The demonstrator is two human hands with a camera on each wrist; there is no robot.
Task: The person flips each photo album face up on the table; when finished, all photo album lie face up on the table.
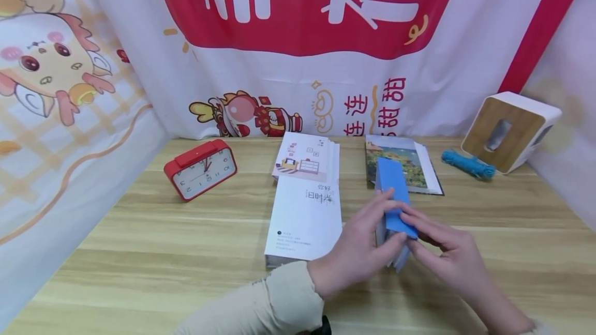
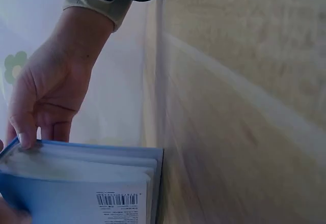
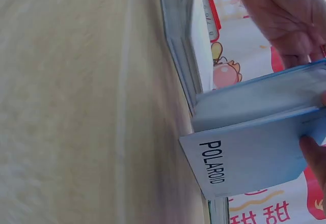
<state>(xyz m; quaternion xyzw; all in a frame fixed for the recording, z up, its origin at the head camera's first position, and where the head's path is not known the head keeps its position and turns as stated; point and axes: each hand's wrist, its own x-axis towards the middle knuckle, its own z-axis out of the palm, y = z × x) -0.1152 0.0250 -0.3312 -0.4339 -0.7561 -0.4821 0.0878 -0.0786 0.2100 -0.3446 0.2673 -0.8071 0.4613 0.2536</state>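
Note:
A blue photo album (image 1: 391, 174) stands upright on the wooden table, its pages slightly fanned. "POLAROID" is printed on one cover (image 3: 239, 155), and a barcode is on the other cover (image 2: 61, 193). My left hand (image 1: 358, 242) holds the album's top near corner from the left, fingers over the upper edge. From the right, my right hand (image 1: 447, 252) grips the same end; in the left wrist view its thumb (image 2: 26, 132) lies at the top of the pages. The two hands' fingers nearly meet, and some fingertips are hidden behind the album.
Left of the album lie thick white books (image 1: 302, 216) end to end. Behind it is a book with a landscape picture (image 1: 396, 149). A red alarm clock (image 1: 200, 169) stands at left; a blue rope bundle (image 1: 467, 164) and a wood-fronted white box (image 1: 484, 123) are at right.

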